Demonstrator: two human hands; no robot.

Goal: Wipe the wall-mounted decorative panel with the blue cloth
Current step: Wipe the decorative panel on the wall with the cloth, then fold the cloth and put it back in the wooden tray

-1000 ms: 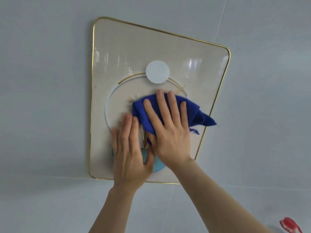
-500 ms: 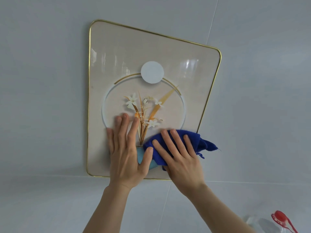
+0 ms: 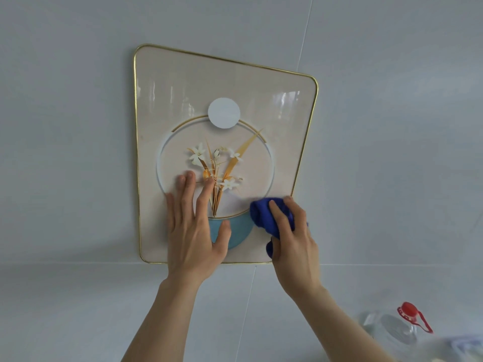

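A cream decorative panel (image 3: 183,95) with a thin gold rim hangs on the grey tiled wall; it bears a white disc, a ring, pale flowers and a blue bowl shape. My left hand (image 3: 194,231) lies flat on the panel's lower left, fingers spread, over the ring's edge and part of the blue bowl. My right hand (image 3: 292,239) grips the bunched blue cloth (image 3: 264,215) against the panel's lower right corner. Most of the cloth is hidden under the fingers.
A clear plastic bottle (image 3: 392,327) with a red cap and red strap sits at the lower right. Pale blurred things lie beside it at the frame's bottom right corner. Grey wall tiles (image 3: 65,152) surround the panel.
My right hand has dragged the cloth from the panel's middle down to its lower right corner and bunched it up. The flowers are now uncovered. My left hand has stayed in place.
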